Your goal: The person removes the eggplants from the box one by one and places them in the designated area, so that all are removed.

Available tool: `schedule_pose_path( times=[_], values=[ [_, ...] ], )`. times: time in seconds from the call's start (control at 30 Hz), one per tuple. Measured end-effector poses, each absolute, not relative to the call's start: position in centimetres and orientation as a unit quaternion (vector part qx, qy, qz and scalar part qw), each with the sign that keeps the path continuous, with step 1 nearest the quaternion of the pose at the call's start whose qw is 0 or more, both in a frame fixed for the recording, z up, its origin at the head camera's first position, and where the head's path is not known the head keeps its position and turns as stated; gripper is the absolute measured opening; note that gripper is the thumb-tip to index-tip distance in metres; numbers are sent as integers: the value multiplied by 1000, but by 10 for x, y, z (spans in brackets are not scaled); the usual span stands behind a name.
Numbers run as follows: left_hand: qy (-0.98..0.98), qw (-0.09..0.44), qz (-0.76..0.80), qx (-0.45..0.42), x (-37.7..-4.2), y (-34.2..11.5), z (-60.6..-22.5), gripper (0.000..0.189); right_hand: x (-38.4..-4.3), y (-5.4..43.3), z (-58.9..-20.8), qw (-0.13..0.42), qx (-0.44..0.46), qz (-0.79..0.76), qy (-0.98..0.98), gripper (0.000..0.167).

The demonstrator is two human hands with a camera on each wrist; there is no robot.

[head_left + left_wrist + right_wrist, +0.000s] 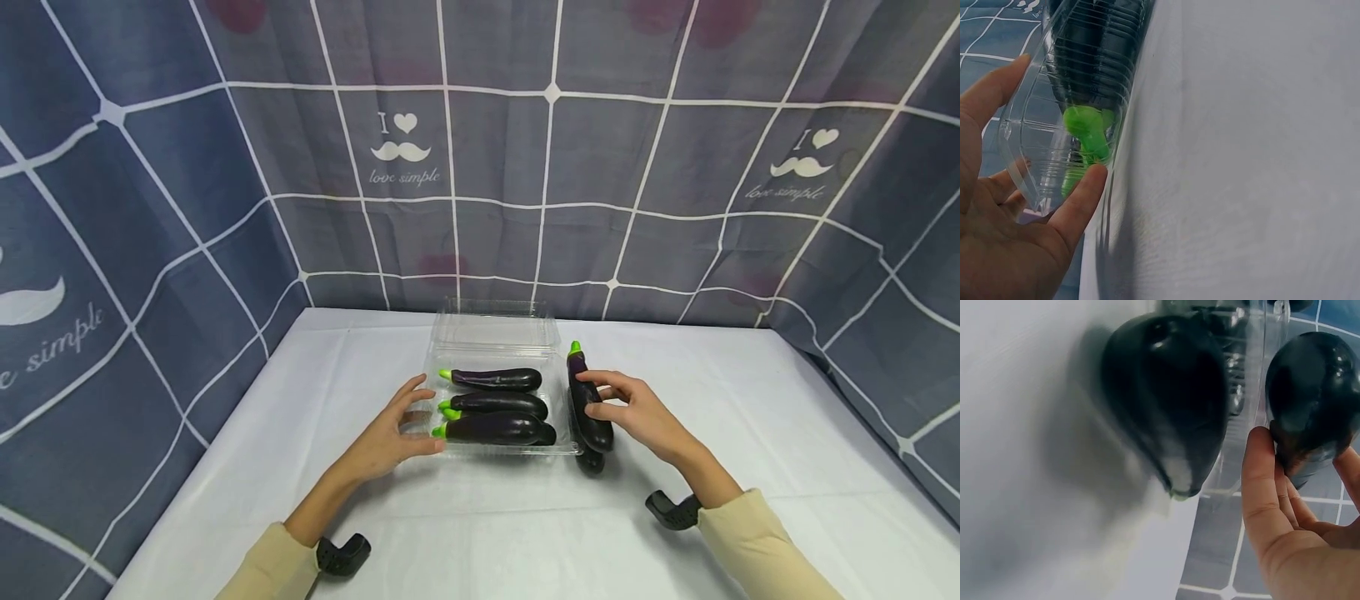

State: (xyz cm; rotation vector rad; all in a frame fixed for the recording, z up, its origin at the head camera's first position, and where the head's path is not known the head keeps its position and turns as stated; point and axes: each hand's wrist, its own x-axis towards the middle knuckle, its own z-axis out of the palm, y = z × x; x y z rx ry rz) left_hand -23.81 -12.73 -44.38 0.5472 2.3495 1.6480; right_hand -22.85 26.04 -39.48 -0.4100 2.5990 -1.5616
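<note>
Cuffs: pale sleeves [765,546] sit nearest my head feed, each with a black wrist mount [343,556] just beyond; both sleeves run out of frame.
Left hand: at the container's left end [393,433], fingers spread wide, thumb by the near corner; the left wrist feed puts the thumb tip against the clear plastic, though I can't tell how firmly.
Right hand: fingers and thumb [633,412] hold the upper eggplant by its sides.
Upper eggplant: just right of the container, green tip pointing away [581,398]; in the right wrist feed it looks clear of its neighbour.
Carrying it well: I'd keep the thumb opposite the fingers, since the glossy skin could roll, raise the heavy near end above the rim before any sideways travel, and let the left hand steady the light plastic without squeezing.
Lower eggplant: on the surface beneath the held one [591,462], mostly covered by it in my head feed.
Container: clear and ridged [557,392], on the white surface [450,533], with three eggplants plain on top [495,429]; an extra green tip and dark end show more underneath, but I can't count them.
Lid: laid back behind [493,332], its edges faint against white.
Curtain: grey-blue grid at the far side [495,237], cut off above.
</note>
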Motion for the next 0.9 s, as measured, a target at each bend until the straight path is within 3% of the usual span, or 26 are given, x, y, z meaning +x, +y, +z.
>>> schedule_pose_path(
  times=[0.9],
  values=[
    [791, 109, 571, 192, -238, -129, -446, 77, -222, 294, -424, 48, -102, -511, 852, 46]
  ],
)
